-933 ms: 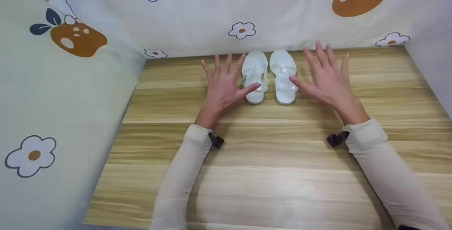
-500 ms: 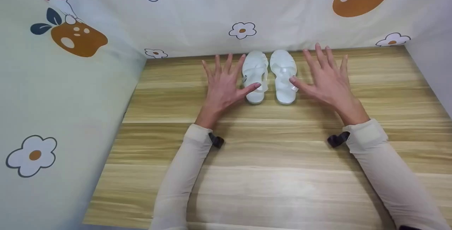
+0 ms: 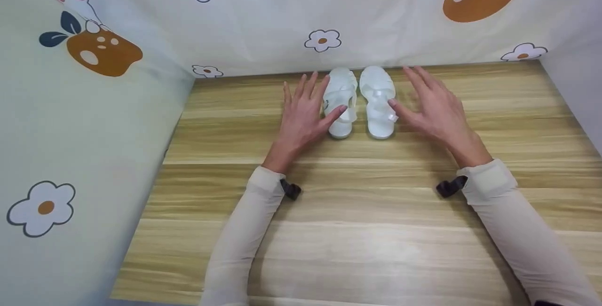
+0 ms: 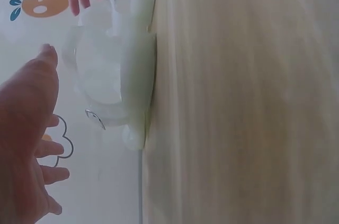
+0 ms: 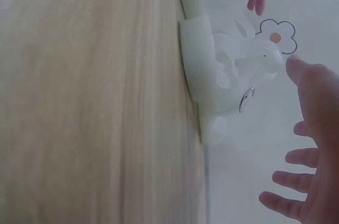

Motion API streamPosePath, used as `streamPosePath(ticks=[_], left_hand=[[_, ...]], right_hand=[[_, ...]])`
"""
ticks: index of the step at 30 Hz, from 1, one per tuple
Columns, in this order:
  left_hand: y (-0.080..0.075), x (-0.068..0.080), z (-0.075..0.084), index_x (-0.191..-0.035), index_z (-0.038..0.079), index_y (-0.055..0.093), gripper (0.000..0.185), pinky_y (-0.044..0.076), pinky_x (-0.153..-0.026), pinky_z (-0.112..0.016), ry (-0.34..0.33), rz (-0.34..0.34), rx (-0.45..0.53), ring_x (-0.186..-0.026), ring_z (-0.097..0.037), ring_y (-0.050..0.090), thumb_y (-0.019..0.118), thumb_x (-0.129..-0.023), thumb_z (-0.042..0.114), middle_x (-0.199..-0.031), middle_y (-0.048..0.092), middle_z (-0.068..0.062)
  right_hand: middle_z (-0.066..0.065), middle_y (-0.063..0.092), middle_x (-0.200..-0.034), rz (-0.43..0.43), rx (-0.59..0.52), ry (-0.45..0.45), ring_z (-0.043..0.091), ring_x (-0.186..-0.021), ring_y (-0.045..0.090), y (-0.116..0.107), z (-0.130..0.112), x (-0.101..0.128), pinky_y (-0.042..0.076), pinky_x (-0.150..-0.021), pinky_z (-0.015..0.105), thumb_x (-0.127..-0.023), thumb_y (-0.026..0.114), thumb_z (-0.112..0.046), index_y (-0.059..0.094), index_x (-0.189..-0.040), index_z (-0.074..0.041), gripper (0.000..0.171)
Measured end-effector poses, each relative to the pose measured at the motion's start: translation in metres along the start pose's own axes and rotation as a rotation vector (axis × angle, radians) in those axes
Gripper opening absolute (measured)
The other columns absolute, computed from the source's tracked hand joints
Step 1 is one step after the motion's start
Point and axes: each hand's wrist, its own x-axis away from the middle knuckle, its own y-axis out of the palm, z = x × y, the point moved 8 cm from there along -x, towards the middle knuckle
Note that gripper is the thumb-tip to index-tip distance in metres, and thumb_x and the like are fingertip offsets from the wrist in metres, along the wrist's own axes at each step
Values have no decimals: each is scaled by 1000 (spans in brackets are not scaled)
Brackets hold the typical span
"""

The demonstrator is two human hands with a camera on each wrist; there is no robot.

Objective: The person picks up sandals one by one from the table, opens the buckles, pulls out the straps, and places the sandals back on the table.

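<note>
L sandal (image 3: 340,93) & R sandal (image 3: 378,101), a pale, see-through pr., sit side by side at the far edge of the wood-grain tabletop (image 3: 348,202), toes to the printed cloth (image 3: 263,24), a narrow gap btwn them. We see the L hand (image 3: 302,115) along the L sandal's outer side, fingers spread, thumb over the shoe as the head cam has it; the R hand (image 3: 439,111) flanks the R sandal, fingers extended & thumb out. Neither grips anything; contact we can't confirm, tho' in the L wrist view that thumb looks apart from the shoe.

On progress, we judge the pr. lined up, both soles flat on the wood; no grip or lift is made. Whether the handling is at its start or its close, we can't tell.

Containers: we find none, no box, bag or tray. Inside the shoes, nothing shows w/ certainty.
</note>
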Motion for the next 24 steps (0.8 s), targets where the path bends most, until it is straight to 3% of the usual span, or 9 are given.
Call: streamPosePath(ticks=[8, 14, 24], left_hand=[[-6, 3, 16, -166, 17, 42, 74, 27, -135, -55, 58, 39, 141, -162, -31, 37, 49, -109, 64, -176, 37, -11], [-2, 5, 31, -166, 20, 42, 69, 38, -129, -50, 100, 9, 214, -158, -29, 42, 54, -109, 58, -175, 39, -8], [3, 9, 58, -158, 15, 52, 58, 39, -129, -41, 221, 14, 199, -155, -25, 47, 59, -110, 46, -167, 50, -8]], right_hand=[[9, 44, -172, -23, -101, 29, 40, -152, 49, 3, 0, 1, 45, -111, 74, -105, 61, -59, 38, -169, -28, 75], [16, 55, -161, -65, -154, 38, 42, -132, 64, 12, 3, 1, 56, -96, 67, -105, 63, -55, 46, -164, -19, 71], [20, 58, -156, -191, -257, 39, 42, -123, 71, 35, 5, 2, 60, -100, 62, -108, 66, -42, 59, -151, -7, 56]])
